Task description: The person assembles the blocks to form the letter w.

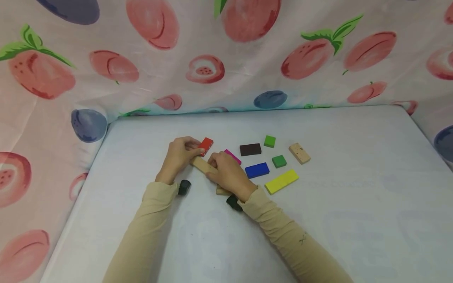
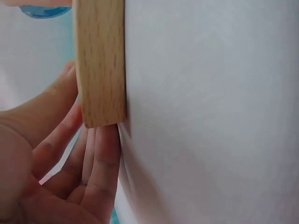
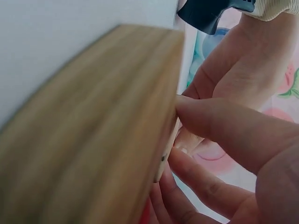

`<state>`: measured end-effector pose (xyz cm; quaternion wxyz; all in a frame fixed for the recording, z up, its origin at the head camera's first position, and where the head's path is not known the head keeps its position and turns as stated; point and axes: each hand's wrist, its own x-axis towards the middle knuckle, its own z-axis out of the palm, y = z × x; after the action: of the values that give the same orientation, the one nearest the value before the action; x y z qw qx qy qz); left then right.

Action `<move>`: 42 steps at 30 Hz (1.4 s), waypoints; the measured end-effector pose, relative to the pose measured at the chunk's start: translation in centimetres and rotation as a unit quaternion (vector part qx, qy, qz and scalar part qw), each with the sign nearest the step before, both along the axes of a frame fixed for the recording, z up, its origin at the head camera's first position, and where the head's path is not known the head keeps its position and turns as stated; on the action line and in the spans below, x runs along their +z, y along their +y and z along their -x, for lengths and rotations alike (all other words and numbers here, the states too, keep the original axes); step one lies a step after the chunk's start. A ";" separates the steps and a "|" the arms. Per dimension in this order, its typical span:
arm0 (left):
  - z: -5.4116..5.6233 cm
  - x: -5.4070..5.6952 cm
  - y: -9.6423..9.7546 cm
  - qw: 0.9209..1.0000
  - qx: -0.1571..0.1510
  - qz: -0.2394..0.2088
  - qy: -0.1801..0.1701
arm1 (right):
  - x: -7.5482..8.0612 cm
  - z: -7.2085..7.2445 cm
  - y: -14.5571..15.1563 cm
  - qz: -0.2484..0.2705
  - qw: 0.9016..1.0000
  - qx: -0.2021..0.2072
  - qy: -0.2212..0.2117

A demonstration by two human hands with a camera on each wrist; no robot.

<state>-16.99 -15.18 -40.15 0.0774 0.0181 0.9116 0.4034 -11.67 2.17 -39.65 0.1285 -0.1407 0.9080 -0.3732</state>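
Observation:
A light wooden block (image 1: 202, 164) lies slantwise between the two hands. My left hand (image 1: 179, 157) grips its left end, thumb on the far side and fingers at the end face (image 2: 105, 125). A red domino (image 1: 206, 146) with white dots lies right at the left thumb. My right hand (image 1: 231, 173) pinches the right end of the same block, thumb in front and fingers behind. Under the right wrist lies another wooden block (image 1: 223, 191), large and close in the right wrist view (image 3: 93, 130). A magenta block (image 1: 232, 157) is partly hidden behind the right hand.
Right of the hands lie a dark brown block (image 1: 250, 149), a blue one (image 1: 257, 170), a yellow one (image 1: 282, 181), two small green ones (image 1: 269, 141) and a wooden one (image 1: 299, 153). A fruit-patterned cloth (image 1: 247, 78) rises behind the white table (image 1: 354, 204).

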 end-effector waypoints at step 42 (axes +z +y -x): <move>1.0 -0.2 -0.3 1.000 -0.019 0.002 0.010 | 0.1 0.6 -0.1 -0.032 0.999 0.023 -0.018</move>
<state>-18.03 -15.43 -40.39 0.0761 0.0391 0.9127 0.3995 -12.30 2.02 -39.53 0.1576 -0.1504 0.9136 -0.3433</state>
